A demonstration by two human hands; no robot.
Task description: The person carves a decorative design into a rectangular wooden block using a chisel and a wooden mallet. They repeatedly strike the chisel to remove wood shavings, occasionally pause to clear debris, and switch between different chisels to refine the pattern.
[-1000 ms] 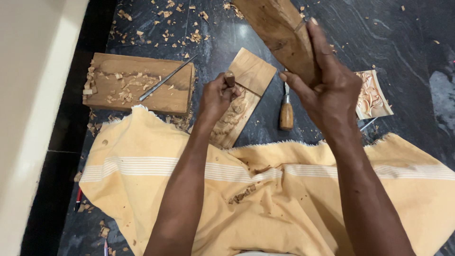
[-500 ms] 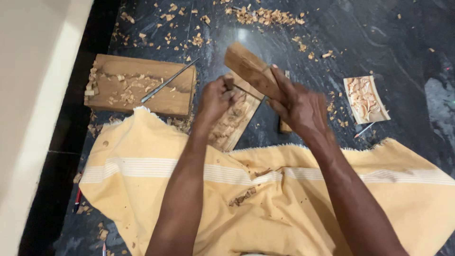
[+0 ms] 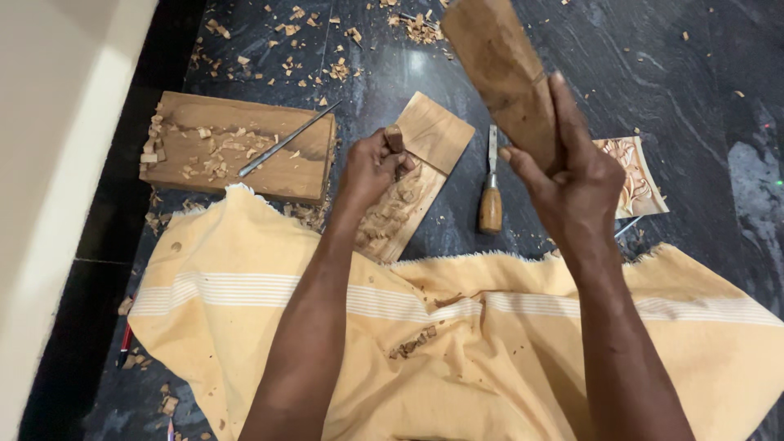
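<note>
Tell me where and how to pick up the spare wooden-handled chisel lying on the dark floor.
Grip the wooden-handled chisel by its rounded brown handle, the end nearest the yellow cloth. Come from above: it lies flat, blade pointing away, with open floor on both sides between the carved wooden panel and the right hand.

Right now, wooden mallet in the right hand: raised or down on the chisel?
Raised. The right hand holds the wooden mallet up, clear of the chisel that the left hand holds on the carved panel.
</note>
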